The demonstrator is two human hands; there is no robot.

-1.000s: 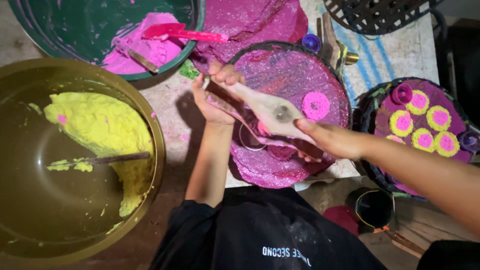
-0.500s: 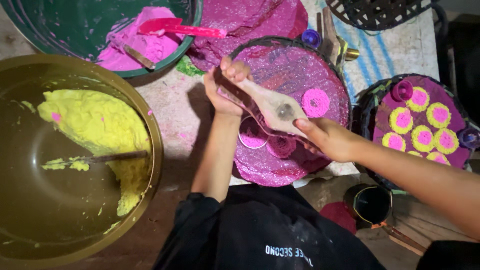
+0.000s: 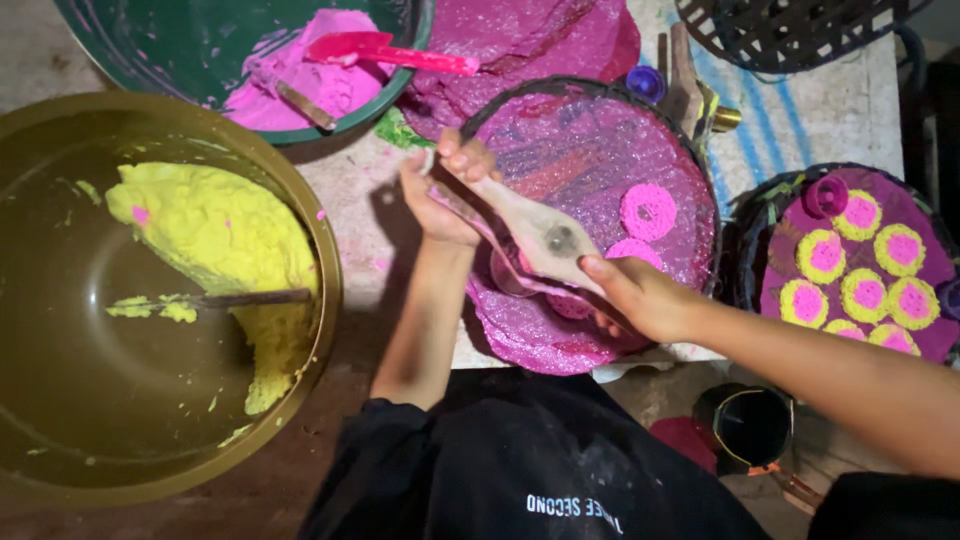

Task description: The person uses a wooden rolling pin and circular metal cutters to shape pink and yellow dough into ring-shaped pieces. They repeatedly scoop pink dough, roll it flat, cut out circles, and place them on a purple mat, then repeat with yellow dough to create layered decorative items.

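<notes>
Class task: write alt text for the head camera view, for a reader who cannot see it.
Two hands, left hand and right hand, hold a wooden press by its ends over a round pink-coated tray. A big bowl of yellow dough sits alongside, with a tray of yellow-and-pink discs opposite.

Support: pale, paint-stained flat work surface (image 3: 370, 220), streaked blue at far right. Directly on it: large brass-coloured round basin (image 3: 330, 300) at left; dark green round basin (image 3: 420, 30) at top; round tray covered in glittery magenta sheet (image 3: 600, 120) at centre; dark round tray (image 3: 745, 250) at right; black woven basket (image 3: 790, 40) at top right.
</notes>
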